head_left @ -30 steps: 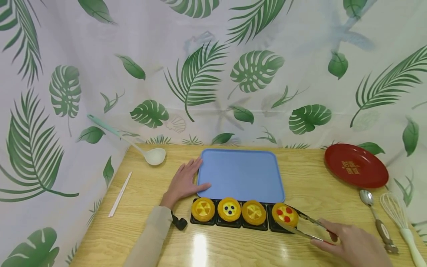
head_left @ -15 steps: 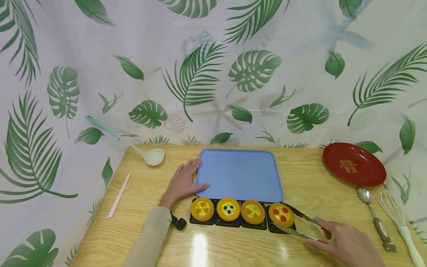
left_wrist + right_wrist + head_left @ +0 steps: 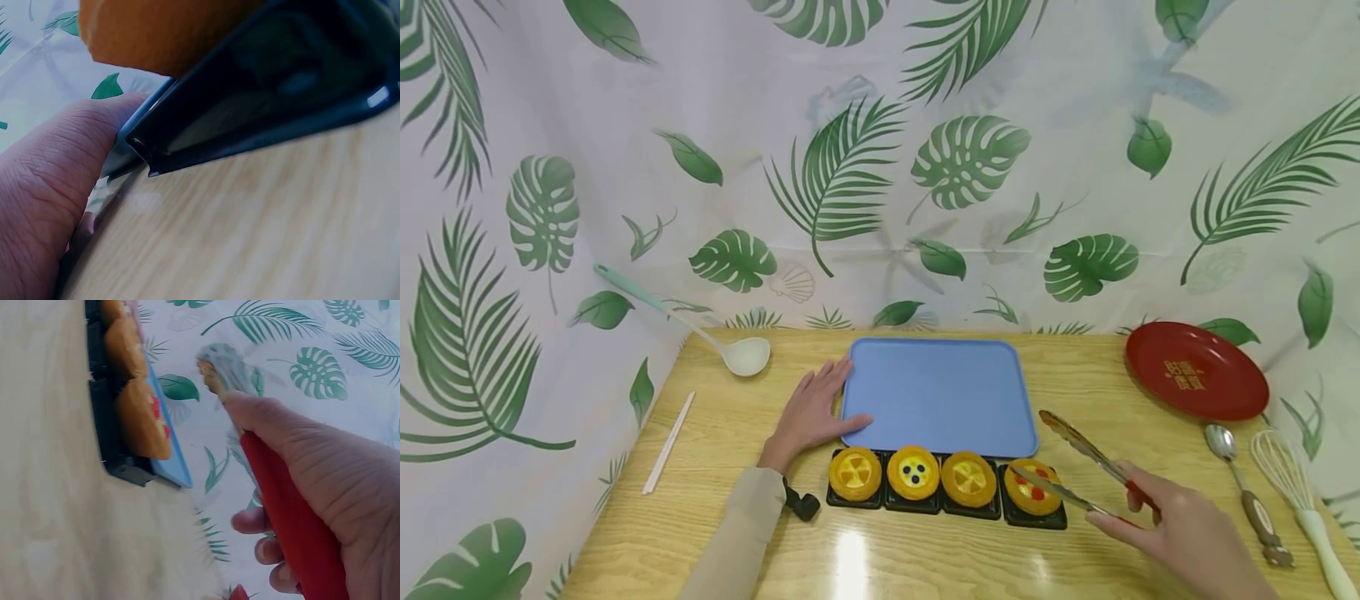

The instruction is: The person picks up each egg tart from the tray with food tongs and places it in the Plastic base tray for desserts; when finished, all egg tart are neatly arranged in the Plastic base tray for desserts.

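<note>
My left hand (image 3: 808, 412) rests on the left edge of a blue tray (image 3: 940, 392), fingers straight and thumb over the near corner. With my right hand (image 3: 1187, 521) I grip metal tongs (image 3: 1087, 448) by their red handles (image 3: 290, 519). The tongs are spread; in the head view one arm crosses over a tart with red dots (image 3: 1026, 498), the other lies beyond its right side. That tart sits in a black holder (image 3: 1051, 521). To its left, in a row of similar holders, are a blue-dotted tart (image 3: 913, 472) and two tarts with wedge patterns (image 3: 969, 480).
A white ladle (image 3: 747, 356) and white chopsticks (image 3: 668, 443) lie on the left. On the right are a red oval plate (image 3: 1198, 371), a spoon (image 3: 1243, 492) and a whisk (image 3: 1292, 492). A leaf-print cloth (image 3: 865, 208) hangs behind the wooden table.
The tongs' arms have left the sides of the red-dotted tart and spread wider, shifting up and away. The tart stays in its holder. My left hand keeps its place on the tray.
</note>
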Action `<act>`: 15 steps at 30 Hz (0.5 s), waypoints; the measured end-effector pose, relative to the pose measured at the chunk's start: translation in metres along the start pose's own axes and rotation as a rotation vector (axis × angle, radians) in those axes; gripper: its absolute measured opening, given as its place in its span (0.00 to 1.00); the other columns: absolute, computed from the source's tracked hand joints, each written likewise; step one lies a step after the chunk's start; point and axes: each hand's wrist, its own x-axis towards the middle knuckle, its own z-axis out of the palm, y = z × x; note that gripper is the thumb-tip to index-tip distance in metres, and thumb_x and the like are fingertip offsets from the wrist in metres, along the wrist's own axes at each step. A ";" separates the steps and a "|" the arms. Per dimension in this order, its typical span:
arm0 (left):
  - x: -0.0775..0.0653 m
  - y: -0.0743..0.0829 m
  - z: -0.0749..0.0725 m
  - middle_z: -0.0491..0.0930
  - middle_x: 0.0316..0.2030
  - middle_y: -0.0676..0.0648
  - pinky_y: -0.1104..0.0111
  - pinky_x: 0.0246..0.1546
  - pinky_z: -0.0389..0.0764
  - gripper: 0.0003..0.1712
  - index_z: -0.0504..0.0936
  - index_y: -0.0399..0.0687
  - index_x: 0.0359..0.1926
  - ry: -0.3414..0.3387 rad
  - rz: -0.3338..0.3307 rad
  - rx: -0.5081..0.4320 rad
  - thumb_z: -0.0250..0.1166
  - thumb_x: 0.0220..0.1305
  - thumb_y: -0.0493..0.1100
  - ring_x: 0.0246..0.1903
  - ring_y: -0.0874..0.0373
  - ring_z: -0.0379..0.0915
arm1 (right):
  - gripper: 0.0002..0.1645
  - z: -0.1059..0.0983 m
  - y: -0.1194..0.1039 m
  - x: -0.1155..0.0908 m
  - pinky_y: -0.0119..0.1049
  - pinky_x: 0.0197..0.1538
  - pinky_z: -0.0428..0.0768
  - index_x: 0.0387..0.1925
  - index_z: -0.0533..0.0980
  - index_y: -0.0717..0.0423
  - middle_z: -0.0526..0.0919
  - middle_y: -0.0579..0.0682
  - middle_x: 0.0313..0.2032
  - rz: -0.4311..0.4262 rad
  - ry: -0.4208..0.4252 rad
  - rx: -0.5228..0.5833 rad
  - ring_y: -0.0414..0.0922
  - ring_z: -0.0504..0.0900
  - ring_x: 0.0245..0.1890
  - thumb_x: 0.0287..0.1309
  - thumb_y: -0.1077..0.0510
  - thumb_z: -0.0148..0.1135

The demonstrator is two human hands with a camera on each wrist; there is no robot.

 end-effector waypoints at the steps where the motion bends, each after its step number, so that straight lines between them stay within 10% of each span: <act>1: 0.000 0.000 0.000 0.48 0.83 0.52 0.48 0.81 0.42 0.64 0.49 0.55 0.85 0.001 0.000 0.001 0.56 0.60 0.84 0.82 0.50 0.41 | 0.28 -0.001 0.000 0.003 0.29 0.22 0.55 0.39 0.79 0.49 0.66 0.37 0.22 -0.003 0.025 0.011 0.32 0.56 0.18 0.47 0.37 0.82; 15: 0.000 -0.002 -0.001 0.48 0.83 0.53 0.49 0.81 0.44 0.63 0.49 0.55 0.85 0.002 0.010 0.010 0.57 0.61 0.82 0.82 0.51 0.41 | 0.31 0.014 0.021 0.055 0.37 0.26 0.64 0.36 0.68 0.61 0.69 0.53 0.26 0.161 0.023 0.080 0.48 0.67 0.25 0.65 0.38 0.70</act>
